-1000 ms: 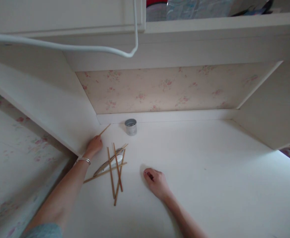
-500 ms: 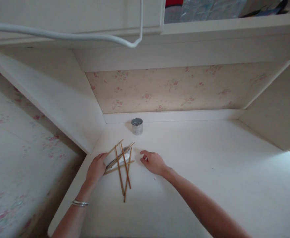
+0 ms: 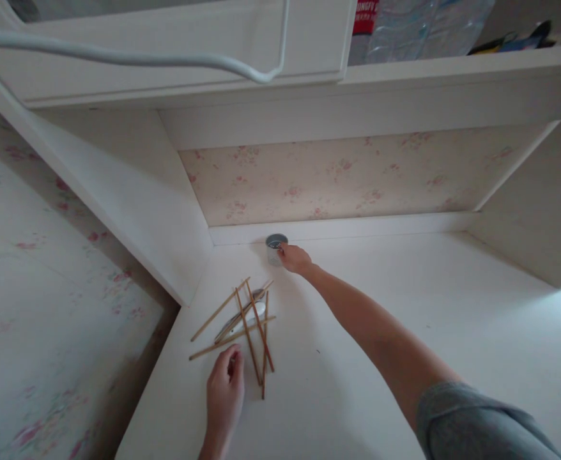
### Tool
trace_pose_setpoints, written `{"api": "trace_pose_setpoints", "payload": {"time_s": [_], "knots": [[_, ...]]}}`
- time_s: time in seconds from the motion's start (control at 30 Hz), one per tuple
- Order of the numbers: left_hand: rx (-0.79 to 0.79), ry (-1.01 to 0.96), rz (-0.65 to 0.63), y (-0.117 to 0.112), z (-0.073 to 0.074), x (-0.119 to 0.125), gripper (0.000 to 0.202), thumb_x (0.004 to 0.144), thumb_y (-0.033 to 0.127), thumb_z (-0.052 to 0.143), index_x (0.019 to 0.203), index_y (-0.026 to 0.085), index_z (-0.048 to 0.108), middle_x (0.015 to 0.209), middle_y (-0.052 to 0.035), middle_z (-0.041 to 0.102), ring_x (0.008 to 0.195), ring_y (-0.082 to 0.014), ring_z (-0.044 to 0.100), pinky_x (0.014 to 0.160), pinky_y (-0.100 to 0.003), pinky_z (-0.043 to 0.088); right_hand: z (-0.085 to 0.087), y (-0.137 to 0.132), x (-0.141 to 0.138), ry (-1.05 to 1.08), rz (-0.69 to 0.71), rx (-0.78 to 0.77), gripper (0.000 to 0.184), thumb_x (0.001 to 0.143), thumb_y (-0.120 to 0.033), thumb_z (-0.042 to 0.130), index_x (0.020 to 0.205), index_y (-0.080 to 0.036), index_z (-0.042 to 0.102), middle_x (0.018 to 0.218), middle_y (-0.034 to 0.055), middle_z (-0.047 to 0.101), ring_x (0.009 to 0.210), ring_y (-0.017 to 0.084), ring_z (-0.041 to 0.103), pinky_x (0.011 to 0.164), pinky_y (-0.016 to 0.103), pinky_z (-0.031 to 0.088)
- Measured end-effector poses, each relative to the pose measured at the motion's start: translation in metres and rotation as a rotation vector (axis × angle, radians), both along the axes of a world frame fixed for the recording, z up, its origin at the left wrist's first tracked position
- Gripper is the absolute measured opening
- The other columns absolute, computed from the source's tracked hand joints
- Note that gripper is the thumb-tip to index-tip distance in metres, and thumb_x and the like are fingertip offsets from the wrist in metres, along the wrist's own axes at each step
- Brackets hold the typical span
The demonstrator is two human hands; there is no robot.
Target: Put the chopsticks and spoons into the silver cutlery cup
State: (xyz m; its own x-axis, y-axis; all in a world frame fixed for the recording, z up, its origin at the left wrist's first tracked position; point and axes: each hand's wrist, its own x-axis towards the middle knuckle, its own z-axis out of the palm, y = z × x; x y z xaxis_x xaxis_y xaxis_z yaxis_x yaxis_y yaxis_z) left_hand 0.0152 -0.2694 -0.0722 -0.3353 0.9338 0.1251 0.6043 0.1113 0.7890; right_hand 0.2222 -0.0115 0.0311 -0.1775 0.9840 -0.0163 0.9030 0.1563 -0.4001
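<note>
A small grey perforated metal cup (image 3: 273, 255) stands upright near the back of the white tabletop. My right hand (image 3: 294, 258) reaches out to it, with fingers closed on the right side of its rim. Several wooden chopsticks (image 3: 249, 335) lie crisscrossed in a loose pile to the front left. Among them rest a white spoon (image 3: 256, 311) and a metal utensil (image 3: 259, 294), partly covered by the sticks. Just in front of the pile, my left hand (image 3: 226, 383) is loosely curled, and nothing shows in it.
Side panels (image 3: 127, 185) and a back ledge (image 3: 347, 229) bound the tabletop (image 3: 381, 300). Overhead, a white cable (image 3: 117, 57) hangs before the cabinet (image 3: 189, 38). Plastic bottles (image 3: 405, 32) sit on the upper shelf to the right.
My right hand has moved away from beside the pile, back to the metal cup, and taken hold of its rim. My left hand has left the chopsticks and drawn nearer to me.
</note>
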Motion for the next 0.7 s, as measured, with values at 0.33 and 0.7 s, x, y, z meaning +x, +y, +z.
{"api": "trace_pose_setpoints", "payload": {"time_s": [0.33,0.7], "knots": [[-0.056,-0.043,-0.06,0.001,0.001,0.001,0.036,0.089,0.053,0.046,0.1,0.026,0.066,0.097,-0.0078,0.074,0.085,-0.0243,0.069,0.078,-0.038,0.056,0.005,-0.068,0.043,0.047,0.035,0.177,0.028,0.102,-0.034,0.039,0.12,-0.022,0.058,0.115,0.008,0.07,0.101,0.022,0.066,0.083,0.029,0.044],[-0.096,0.365,-0.158,0.036,0.059,0.032,0.027,0.096,0.034,0.041,0.104,0.022,0.064,0.101,-0.0047,0.073,0.086,-0.0194,0.069,0.078,-0.029,0.049,-0.037,-0.195,0.102,0.286,0.007,0.249,0.027,0.099,-0.041,0.042,0.107,-0.022,0.059,0.084,0.0041,0.07,0.069,0.019,0.065,0.063,0.026,0.046]]}}
